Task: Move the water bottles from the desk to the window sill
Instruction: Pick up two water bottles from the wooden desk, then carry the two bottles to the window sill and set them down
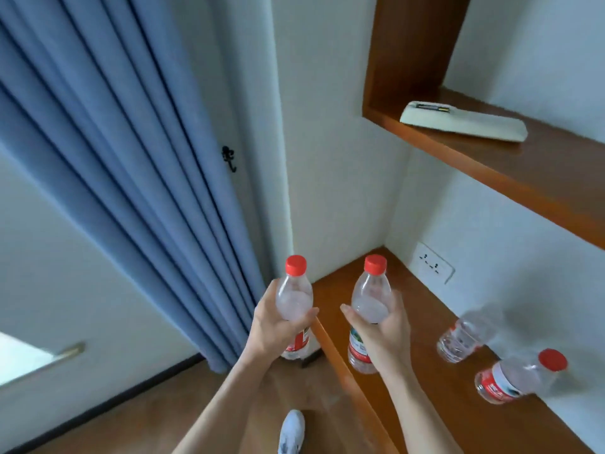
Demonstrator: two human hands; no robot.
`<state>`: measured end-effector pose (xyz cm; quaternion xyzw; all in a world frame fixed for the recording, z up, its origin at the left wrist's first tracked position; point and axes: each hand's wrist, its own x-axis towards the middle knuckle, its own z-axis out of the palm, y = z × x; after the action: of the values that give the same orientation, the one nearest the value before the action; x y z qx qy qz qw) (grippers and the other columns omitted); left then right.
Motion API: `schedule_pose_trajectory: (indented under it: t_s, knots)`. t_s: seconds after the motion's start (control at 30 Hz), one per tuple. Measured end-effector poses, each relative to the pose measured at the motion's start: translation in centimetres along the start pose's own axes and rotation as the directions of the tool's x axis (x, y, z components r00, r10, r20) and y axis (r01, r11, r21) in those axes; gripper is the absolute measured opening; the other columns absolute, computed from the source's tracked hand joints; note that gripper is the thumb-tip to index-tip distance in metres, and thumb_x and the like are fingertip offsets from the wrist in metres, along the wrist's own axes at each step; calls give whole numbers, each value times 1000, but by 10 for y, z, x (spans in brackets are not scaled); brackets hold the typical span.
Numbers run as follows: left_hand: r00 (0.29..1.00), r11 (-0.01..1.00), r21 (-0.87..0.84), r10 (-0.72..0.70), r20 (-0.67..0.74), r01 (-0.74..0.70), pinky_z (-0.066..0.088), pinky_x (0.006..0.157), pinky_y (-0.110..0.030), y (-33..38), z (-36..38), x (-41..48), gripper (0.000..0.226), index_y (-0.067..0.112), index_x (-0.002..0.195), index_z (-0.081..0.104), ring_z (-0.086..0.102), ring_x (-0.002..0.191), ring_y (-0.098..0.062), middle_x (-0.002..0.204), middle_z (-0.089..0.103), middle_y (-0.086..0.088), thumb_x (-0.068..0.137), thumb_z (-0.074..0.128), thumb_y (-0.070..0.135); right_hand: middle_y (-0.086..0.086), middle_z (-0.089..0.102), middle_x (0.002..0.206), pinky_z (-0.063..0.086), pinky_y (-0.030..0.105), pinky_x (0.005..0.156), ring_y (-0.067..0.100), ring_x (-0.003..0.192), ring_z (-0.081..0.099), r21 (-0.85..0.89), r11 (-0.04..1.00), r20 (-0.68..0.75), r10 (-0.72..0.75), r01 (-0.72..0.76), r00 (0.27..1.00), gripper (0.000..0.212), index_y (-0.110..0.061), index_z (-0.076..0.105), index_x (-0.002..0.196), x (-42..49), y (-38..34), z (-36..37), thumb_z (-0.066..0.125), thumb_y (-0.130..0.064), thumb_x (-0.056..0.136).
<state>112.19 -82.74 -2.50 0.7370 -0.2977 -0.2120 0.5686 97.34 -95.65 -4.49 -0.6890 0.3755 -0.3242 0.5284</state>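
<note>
Two clear water bottles with red caps are held upright, one in each hand, near the front-left corner of a wooden worktop (pixel 458 404). The left hand (pixel 271 326) has its fingers wrapped closed around the left bottle (pixel 294 299), which hangs past the worktop's edge over the wooden floor (pixel 147 417), just beside a blue curtain (pixel 131 191). The right hand (pixel 386 329) has its fingers closed around the right bottle (pixel 370 303), above the worktop near the white wall corner. Both bottles look nearly empty, though blur makes the level hard to judge. Further right on the worktop stand two more bottles: a blurred bottle (pixel 465 332) whose top is smeared out, and a red-capped bottle (pixel 517 378) near the wall. A wooden shelf (pixel 491 165) overhangs the worktop. One white shoe (pixel 291 430) is cut off at the bottom edge.
</note>
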Motion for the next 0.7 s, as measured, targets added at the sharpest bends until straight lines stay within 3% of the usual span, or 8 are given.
schedule_pose_trajectory:
  t_s: [0.13,0.27,0.4,0.5,0.63,0.7]
  knots:
    - [963,990,-20,-139,-233,138,58,82,-38,-17,-53,-50,50,35,106,59,66,91,-13,95,67,3,60,78,42,-26,61,106,51,16,77,3,103,62,8,998,216,-67,67,974,61,-48,47,117,-24,-9,51,78,-62,67]
    - [883,982,-7,-174,-435,190,56,85,-45,-28,-112,-99,48,32,106,59,66,93,-17,95,67,2,63,79,41,-16,59,113,45,10,70,-2,103,58,22,995,439,-101,101,893,68,-34,48,123,-50,-33,108,82,-55,68]
    - [760,973,-22,-194,-620,230,56,85,-44,-36,-164,-144,47,30,104,59,67,92,-15,95,69,4,63,81,40,-18,59,107,43,1,71,-18,99,52,44,984,590,-163,171,790,57,-27,53,112,-79,-50,164,85,-41,67]
    - [656,968,-31,-193,-730,250,55,83,-36,-41,-195,-176,42,30,102,60,66,90,-8,93,68,8,67,83,31,-16,62,104,42,2,72,-16,95,54,60,975,658,-201,216,726,50,-25,55,105,-100,-59,207,90,-26,68]
    - [535,960,-52,-199,-821,276,56,85,-39,-57,-235,-219,43,33,103,58,65,91,-8,93,65,14,69,85,31,-19,63,102,42,9,77,-9,97,56,87,961,757,-235,263,610,51,-29,55,101,-136,-72,262,91,-29,65]
    - [481,957,-57,-194,-855,285,57,86,-42,-65,-258,-234,46,35,105,57,66,94,-9,95,64,14,68,84,38,-19,63,102,40,6,78,-8,98,56,108,953,795,-253,282,552,52,-31,54,100,-152,-77,291,91,-29,64]
